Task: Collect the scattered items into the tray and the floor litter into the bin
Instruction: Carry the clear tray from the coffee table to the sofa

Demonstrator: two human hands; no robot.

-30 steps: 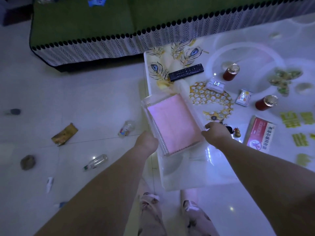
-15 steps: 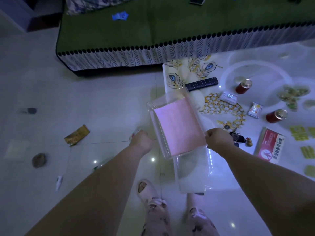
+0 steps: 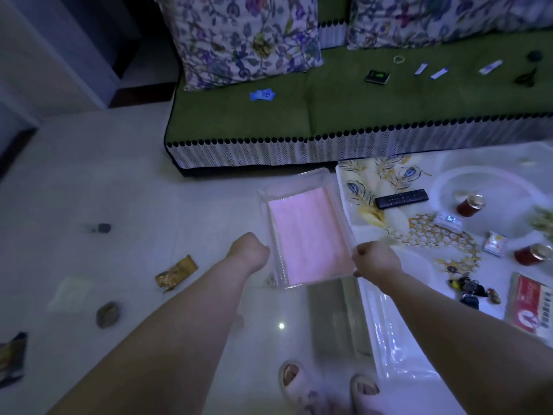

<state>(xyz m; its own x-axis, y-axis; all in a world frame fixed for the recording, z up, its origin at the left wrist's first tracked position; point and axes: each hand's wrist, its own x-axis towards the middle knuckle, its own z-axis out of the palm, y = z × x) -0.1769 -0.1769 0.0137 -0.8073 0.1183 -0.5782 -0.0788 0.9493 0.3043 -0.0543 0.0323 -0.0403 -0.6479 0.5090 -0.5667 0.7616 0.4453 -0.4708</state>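
Head view: tray above glossy floor; patterned table near green sofa.

Clear, pink-lined tray aloft, slightly tilted; golden wrapper, perhaps foil, flat on floor.

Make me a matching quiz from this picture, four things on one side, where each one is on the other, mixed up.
1 clear tray
2 remote control
3 blue wrapper
4 gold wrapper

A on the floor
B on the green sofa seat
C on the table
D gripped by the left hand and right hand

Pairs: 1-D, 2-C, 3-B, 4-A
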